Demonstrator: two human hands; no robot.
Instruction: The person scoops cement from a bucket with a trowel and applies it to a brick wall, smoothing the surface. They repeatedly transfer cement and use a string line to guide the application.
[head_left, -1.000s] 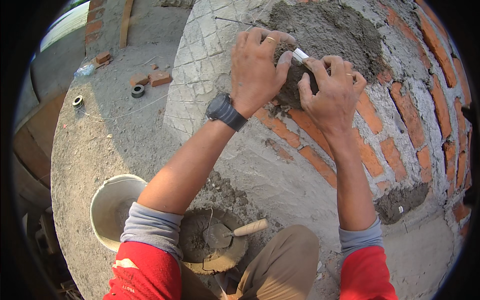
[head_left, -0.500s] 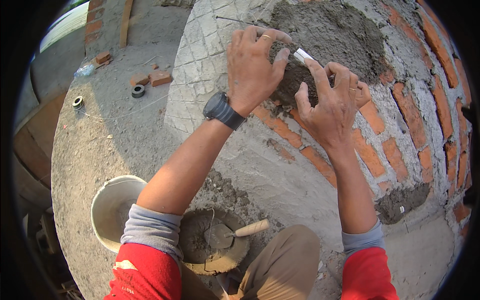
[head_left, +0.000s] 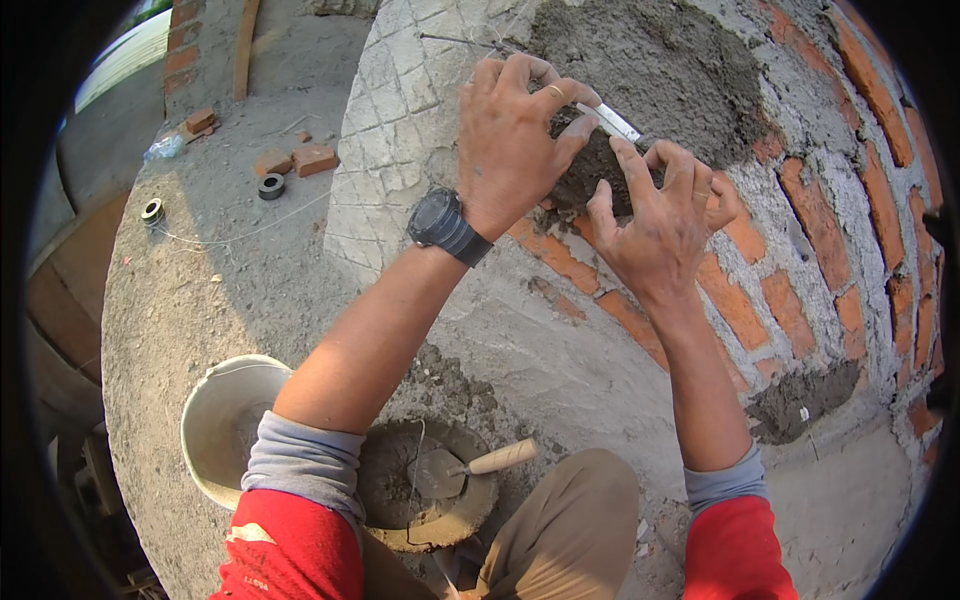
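Note:
A small white strip with dark marks (head_left: pixel 615 123) lies against wet grey mortar (head_left: pixel 660 70) spread over the brick wall. My left hand (head_left: pixel 520 135), with a black watch at the wrist, has its thumb and index finger closed at the strip's upper-left end. At the lower-right end, the index fingertip of my right hand (head_left: pixel 655 205) touches or nearly touches the strip. The right thumb stands apart and the other fingers are bent and spread. A thin dark rod or nail (head_left: pixel 455 40) sticks out beyond my left fingers, with pale string near it.
Between my knees sits a mortar pan (head_left: pixel 390 530) holding a trowel (head_left: pixel 503 457). A pale bucket (head_left: pixel 205 460) stands to its left. Farther off lie a dark tape roll (head_left: pixel 271 186), a string spool (head_left: pixel 152 211) and brick pieces (head_left: pixel 314 159). Another mortar patch (head_left: pixel 800 405) is at lower right.
My left thumb and index finger have come down and closed at the strip's upper end. More of the strip shows now, and my right fingertip has shifted slightly down along it.

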